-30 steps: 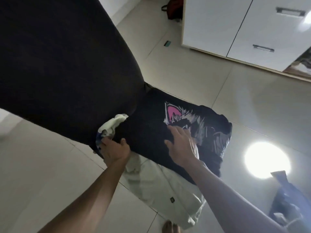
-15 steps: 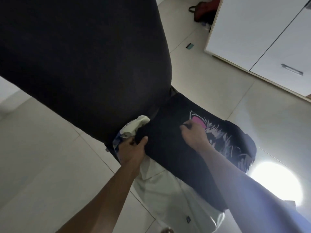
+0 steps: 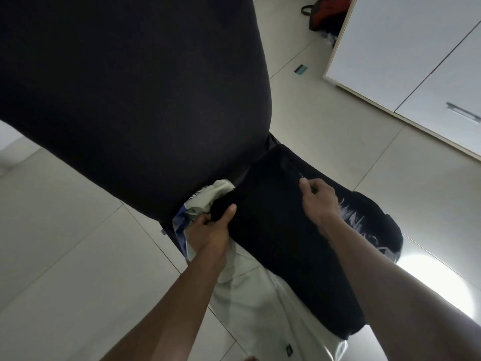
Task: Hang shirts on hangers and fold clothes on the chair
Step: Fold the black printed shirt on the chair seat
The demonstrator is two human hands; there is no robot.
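A black T-shirt (image 3: pixel 276 230) with a white and pink print lies on the seat of a chair whose dark backrest (image 3: pixel 125 95) fills the upper left. My left hand (image 3: pixel 213 225) grips the shirt's near left edge. My right hand (image 3: pixel 318 198) pinches the cloth at the shirt's far side, covering most of the print. Under the black shirt lies a pale white shirt (image 3: pixel 260 303) that hangs over the seat's front. A crumpled white and blue garment (image 3: pixel 205 199) is wedged against the backrest beside my left hand.
Pale floor tiles (image 3: pixel 73 256) surround the chair. A white cabinet (image 3: pixel 416 56) with drawer handles stands at the upper right, with a red and black bag (image 3: pixel 328 14) beside it. A small green card (image 3: pixel 300 69) lies on the floor. A bright light glare (image 3: pixel 437 282) shows at the right.
My right hand slid from the print toward the shirt's far edge and closed on the cloth, folding it over the pink part. My left hand kept its grip. The view shifted nearer.
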